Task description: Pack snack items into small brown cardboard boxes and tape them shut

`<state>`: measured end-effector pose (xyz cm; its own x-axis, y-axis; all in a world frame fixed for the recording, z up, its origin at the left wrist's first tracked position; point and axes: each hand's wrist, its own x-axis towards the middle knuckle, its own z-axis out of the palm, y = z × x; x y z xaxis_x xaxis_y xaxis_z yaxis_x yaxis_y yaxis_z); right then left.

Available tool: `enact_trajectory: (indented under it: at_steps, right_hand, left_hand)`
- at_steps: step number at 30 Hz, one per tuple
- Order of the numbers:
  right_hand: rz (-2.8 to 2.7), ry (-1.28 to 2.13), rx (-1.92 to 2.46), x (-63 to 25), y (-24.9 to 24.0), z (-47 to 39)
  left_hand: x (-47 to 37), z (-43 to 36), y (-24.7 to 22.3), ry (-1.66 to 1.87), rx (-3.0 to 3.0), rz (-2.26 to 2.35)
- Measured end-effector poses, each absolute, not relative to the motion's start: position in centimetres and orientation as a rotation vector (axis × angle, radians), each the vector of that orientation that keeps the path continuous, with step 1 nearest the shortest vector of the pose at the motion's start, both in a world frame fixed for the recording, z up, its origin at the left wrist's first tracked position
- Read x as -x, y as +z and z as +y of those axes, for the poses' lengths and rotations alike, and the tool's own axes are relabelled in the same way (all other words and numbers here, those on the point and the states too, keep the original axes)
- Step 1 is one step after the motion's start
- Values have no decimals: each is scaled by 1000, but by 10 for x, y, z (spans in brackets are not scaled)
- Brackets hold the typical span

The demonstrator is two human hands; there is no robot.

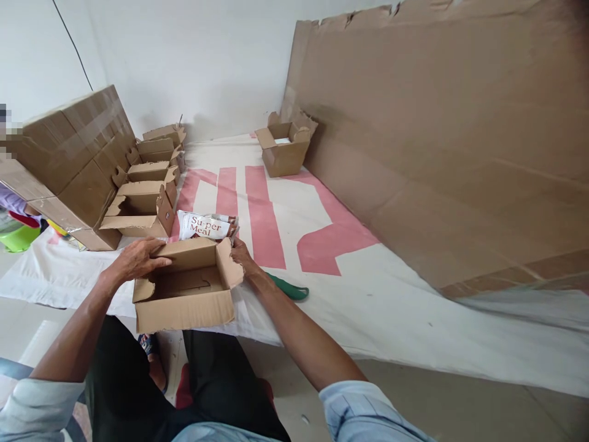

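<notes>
White wall [207, 61] is seen behind a pale cloth [368, 325] printed with red shapes. At the cloth's front edge an open box [186, 316] is placed, its floor visible from above. Its far left corner is touched by the left hand [140, 259], the fingers loosely bent; whether the edge is gripped cannot be told. At the far right corner the right hand [243, 256] is partly hidden by a flap, so whether box or packets are held cannot be told. Packets [207, 227] marked "Super Meal" are laid just beyond the box, beside the right hand. On the left, open boxes [142, 225] are lined up by a carton [69, 141]; on the right, a panel [437, 153] is stood upright.
</notes>
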<state>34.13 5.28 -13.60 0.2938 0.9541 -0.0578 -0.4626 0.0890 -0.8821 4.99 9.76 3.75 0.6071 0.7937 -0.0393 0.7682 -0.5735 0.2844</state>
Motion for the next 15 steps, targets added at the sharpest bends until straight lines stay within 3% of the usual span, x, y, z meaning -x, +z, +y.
enact_trajectory:
  at_steps: [6,15]
  right_hand:
    - [-702,1286,913,-338,-131,48]
    - [-775,1323,895,-340,-115,39]
  left_hand:
    - [-78,116,47,347,-2710,1188]
    - [-134,142,45,104,-3111,1086]
